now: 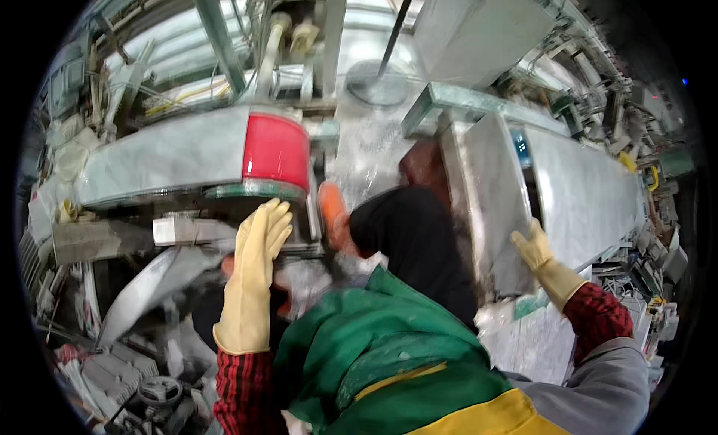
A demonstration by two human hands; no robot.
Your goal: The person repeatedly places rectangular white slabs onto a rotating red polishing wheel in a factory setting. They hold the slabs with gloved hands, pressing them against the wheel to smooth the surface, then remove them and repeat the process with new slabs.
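A cream rubber glove covers my left hand [258,274], which is raised with its fingers stretched out and nothing in it. It is nearest to the red end section [275,152] of a long pale belt-like surface [164,158], just beyond the fingertips. My right hand [544,261], gloved the same way, is at the edge of an upright grey metal panel [497,203]. Its fingers look spread, and I cannot tell whether they press on the panel. Both forearms wear red and black checked sleeves, and a green apron [381,345] covers my front.
One orange boot [332,203] stands on the wet floor [366,147]. Right of the panel lies a broad shiny metal surface [591,188]. A round grey base with a pole [376,82] stands ahead. Lower left are a handwheel [160,391] and metal machine parts.
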